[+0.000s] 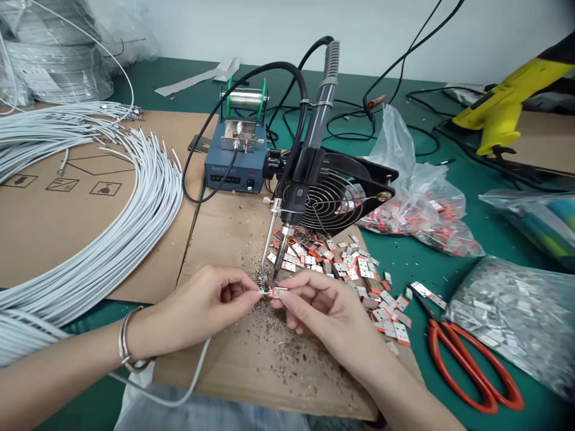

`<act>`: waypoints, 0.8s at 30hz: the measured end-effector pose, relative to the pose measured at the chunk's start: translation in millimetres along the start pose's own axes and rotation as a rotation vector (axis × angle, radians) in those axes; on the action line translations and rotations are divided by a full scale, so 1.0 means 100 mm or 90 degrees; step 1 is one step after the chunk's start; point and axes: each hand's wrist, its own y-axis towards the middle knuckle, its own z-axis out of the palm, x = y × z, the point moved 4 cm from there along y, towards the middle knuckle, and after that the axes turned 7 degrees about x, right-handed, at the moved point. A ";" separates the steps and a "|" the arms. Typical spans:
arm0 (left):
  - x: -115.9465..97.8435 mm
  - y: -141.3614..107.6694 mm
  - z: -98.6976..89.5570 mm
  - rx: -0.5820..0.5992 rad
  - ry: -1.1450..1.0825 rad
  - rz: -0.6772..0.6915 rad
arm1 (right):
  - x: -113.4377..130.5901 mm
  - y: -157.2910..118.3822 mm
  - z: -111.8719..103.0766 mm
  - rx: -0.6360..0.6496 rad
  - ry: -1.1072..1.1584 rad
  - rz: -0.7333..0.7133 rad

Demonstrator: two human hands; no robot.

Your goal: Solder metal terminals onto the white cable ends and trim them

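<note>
Here's the left hand [209,302], thumb and finger pinched close on the stripped tip of a grey cable [197,370], gripping right near the end, presumably so the fine wires don't wander; opposite it, the right hand [330,311] has its fingers closed on a small metal connector [280,292], held level and end-on to the wires; the two meet directly under the soldering iron [297,194], which is clamped pointing down, likely so both hands are free for the small parts; a thin metal feed tube [271,230] curves in beside the tip, seemingly to bring solder there from the spool [247,99] above the blue station [231,164]; the fan [330,203] sits just behind, perhaps for the fumes; loose connectors [345,263] spread close to the right hand, within easy reach by the look of it.

And the surface: a cardboard sheet [224,365], peppered with dark specks, probably guarding the green desk [144,90]; a big bundle of cables [148,227] curves round on the left; red-handled scissors [466,360], a bag of red-and-silver pieces [426,215] and a bag of metal bits [512,317] lie right; a yellow tool [507,105] leans in farther back, before a pale wall [269,30].
</note>
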 end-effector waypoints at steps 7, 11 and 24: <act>0.02 0.00 0.01 -0.006 -0.024 0.005 | -0.01 0.00 -0.01 -0.003 0.001 -0.005; 0.02 0.00 0.01 -0.009 -0.021 0.004 | 0.01 -0.01 0.00 -0.008 -0.003 -0.019; -0.01 -0.02 -0.03 -0.050 0.053 0.055 | 0.02 0.00 0.02 -0.025 -0.015 -0.041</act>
